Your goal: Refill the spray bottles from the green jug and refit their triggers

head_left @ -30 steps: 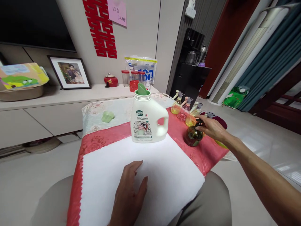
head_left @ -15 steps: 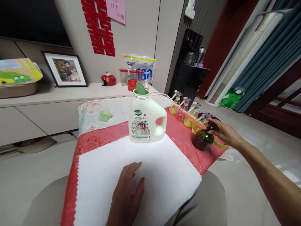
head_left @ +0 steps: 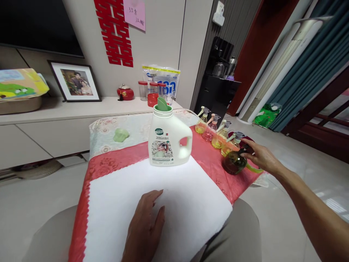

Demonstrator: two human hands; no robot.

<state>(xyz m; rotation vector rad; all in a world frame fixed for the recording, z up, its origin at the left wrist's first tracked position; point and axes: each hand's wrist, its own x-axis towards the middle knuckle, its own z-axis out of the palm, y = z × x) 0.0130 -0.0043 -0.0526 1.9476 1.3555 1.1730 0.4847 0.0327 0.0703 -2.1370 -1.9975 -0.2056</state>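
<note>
My left hand (head_left: 145,222) rests over the white cloth (head_left: 185,203), fingers apart and holding nothing. At the right side of the table, my right hand (head_left: 259,155) grips the black top of a dark green bottle (head_left: 233,162), which stands tilted on the red plastic sheet (head_left: 203,158). An uncapped white jug (head_left: 163,143) stands at the cloth's far edge, with a green spout in its mouth. Beyond the dark bottle, a row of small pump bottles (head_left: 218,138) holds yellow and pink liquid.
A pale green cap (head_left: 120,135) lies on the flowered tablecloth (head_left: 105,125) at the far left. Behind, a cabinet (head_left: 54,112) bears a framed photo (head_left: 76,82), a red pot (head_left: 125,92) and red-lidded jars (head_left: 143,91). A roll of yellow-green tape (head_left: 253,168) lies by my right hand.
The view has shifted very slightly. Both hands and the objects stay in nearly the same places.
</note>
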